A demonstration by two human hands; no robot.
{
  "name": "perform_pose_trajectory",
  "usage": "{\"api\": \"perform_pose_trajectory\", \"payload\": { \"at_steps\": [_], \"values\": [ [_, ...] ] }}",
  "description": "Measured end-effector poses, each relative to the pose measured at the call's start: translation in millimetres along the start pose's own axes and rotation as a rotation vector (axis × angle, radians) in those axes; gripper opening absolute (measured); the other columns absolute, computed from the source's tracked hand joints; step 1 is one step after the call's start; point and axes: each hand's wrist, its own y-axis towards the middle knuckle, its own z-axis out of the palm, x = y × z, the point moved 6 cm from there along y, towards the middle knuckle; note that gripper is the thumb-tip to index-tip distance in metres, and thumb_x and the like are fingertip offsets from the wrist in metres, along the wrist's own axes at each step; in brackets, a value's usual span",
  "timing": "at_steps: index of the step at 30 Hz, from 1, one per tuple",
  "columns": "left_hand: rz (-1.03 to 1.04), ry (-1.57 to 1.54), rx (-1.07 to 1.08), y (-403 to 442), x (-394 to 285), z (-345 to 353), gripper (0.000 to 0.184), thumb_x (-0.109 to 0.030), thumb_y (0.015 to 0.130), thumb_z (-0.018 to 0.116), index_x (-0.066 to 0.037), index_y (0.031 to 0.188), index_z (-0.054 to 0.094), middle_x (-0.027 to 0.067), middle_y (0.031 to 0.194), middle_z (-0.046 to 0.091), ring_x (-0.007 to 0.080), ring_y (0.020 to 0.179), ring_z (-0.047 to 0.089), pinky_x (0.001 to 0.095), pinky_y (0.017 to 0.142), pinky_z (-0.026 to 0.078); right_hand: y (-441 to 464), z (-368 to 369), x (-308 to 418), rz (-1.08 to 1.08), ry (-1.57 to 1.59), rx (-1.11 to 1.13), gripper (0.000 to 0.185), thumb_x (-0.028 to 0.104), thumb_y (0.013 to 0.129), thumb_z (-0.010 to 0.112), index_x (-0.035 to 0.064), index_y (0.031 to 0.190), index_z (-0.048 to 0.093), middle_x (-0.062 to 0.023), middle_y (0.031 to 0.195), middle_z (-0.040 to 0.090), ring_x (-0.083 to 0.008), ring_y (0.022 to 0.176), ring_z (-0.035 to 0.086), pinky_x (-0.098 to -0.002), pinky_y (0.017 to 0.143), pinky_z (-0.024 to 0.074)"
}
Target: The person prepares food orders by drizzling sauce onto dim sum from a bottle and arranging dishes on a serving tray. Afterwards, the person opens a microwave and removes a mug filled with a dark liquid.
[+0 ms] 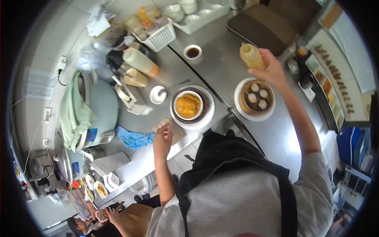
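Observation:
My right hand [271,71] is wrapped round a squeeze bottle [252,57] of pale yellow contents, its nozzle pointing up and away from me. Just below the bottle in view, a round bamboo steamer [245,103] with several small dumplings [252,97] stands on a white plate [265,117]. My left hand [162,142] is over the edge of a folded brown cloth or paper [177,133], fingers loosely bent and apart; contact is unclear. Beyond it, a white bowl of yellow-orange food [188,106] sits in a dark round holder on a white plate [209,114].
A small sauce dish [192,52], a white cup with a spoon [158,94], more squeeze bottles [140,62] and a blue cloth [135,138] lie on the steel counter [221,75]. White baskets [160,38] stand at the back. Another person [134,219] works at lower left.

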Motion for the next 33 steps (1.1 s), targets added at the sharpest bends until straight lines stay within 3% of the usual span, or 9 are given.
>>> {"api": "perform_pose_trajectory", "payload": {
  "at_steps": [7,10,16,18,21,23,26,30,33],
  "values": [
    [0.036,-0.210,-0.169,37.1,22.1,19.0,0.033,-0.005,0.087,0.051,-0.005,0.119,0.055,0.0145,0.102,0.059,0.0220,0.090,0.061,0.0293,0.077,0.049,99.5,203.1,49.3,0.010,-0.071,0.149,0.073,0.027,0.057,0.083,0.0074,0.116,0.045,-0.0122,0.106,0.060,-0.0240,0.097,0.059,-0.0343,0.084,0.0469],
    [0.036,-0.285,-0.189,52.0,24.6,26.7,0.032,-0.008,0.087,0.048,-0.004,0.118,0.055,0.0216,0.103,0.057,0.0370,0.094,0.056,0.0404,0.082,0.045,125.0,281.6,40.9,-0.039,0.005,0.137,0.075,0.026,0.056,0.083,0.0058,0.116,0.043,-0.0151,0.108,0.058,-0.0282,0.101,0.057,-0.0379,0.088,0.0443],
    [0.043,-0.192,-0.073,80.9,32.7,21.7,0.028,-0.013,0.087,0.050,-0.004,0.112,0.059,0.0224,0.094,0.063,0.0361,0.088,0.062,0.0403,0.079,0.048,130.9,347.0,11.0,0.068,-0.068,0.293,0.079,0.027,0.059,0.082,0.0069,0.121,0.038,-0.0171,0.110,0.058,-0.0313,0.105,0.056,-0.0401,0.088,0.0439],
    [0.096,-0.191,-0.072,91.2,30.4,21.8,0.025,-0.016,0.087,0.050,-0.005,0.106,0.061,0.0206,0.082,0.065,0.0361,0.075,0.064,0.0423,0.071,0.050,126.0,332.8,11.4,0.098,-0.096,0.326,0.083,0.028,0.059,0.082,0.0074,0.125,0.036,-0.0171,0.112,0.057,-0.0315,0.105,0.055,-0.0401,0.089,0.0437],
    [0.111,-0.112,0.108,109.3,30.1,28.5,0.025,-0.019,0.088,0.048,-0.005,0.103,0.063,0.0226,0.080,0.063,0.0366,0.076,0.063,0.0432,0.070,0.049,116.6,282.5,40.5,-0.256,-0.061,0.033,0.085,0.030,0.067,0.078,0.0107,0.134,0.029,-0.0171,0.113,0.057,-0.0299,0.104,0.057,-0.0383,0.089,0.0438],
    [0.090,-0.172,0.156,116.1,33.6,32.9,0.025,-0.022,0.089,0.047,-0.005,0.098,0.064,0.0233,0.077,0.062,0.0372,0.076,0.062,0.0437,0.068,0.049,106.0,228.7,42.2,0.114,0.053,0.067,0.074,0.028,0.078,0.069,0.0131,0.138,0.027,-0.0159,0.111,0.059,-0.0274,0.101,0.059,-0.0368,0.089,0.0438],
    [0.242,-0.012,0.078,117.1,26.9,33.9,0.027,-0.023,0.090,0.047,-0.001,0.094,0.062,0.0246,0.078,0.062,0.0405,0.077,0.061,0.0453,0.069,0.048,67.1,120.9,45.0,-0.018,-0.099,-0.237,0.038,0.026,0.089,0.054,0.0102,0.124,0.049,-0.0113,0.105,0.060,-0.0205,0.087,0.059,-0.0336,0.080,0.0459],
    [0.141,-0.108,0.001,108.4,26.2,43.0,0.027,-0.024,0.091,0.048,0.001,0.093,0.058,0.0259,0.080,0.062,0.0418,0.079,0.060,0.0458,0.070,0.047,-16.3,-24.7,-21.9,0.180,-0.152,-0.668,0.034,0.034,0.094,0.044,0.0070,0.108,0.059,-0.0111,0.084,0.065,-0.0213,0.078,0.063,-0.0326,0.072,0.0467],
    [0.027,-0.203,-0.070,102.8,38.8,55.6,0.025,-0.021,0.091,0.048,0.002,0.093,0.056,0.0261,0.082,0.061,0.0414,0.080,0.060,0.0443,0.070,0.046,-91.5,-81.3,-120.4,0.535,-0.524,-0.390,0.036,0.035,0.090,0.049,0.0049,0.106,0.060,-0.0182,0.086,0.064,-0.0304,0.082,0.064,-0.0389,0.072,0.0484]
  ]
}}
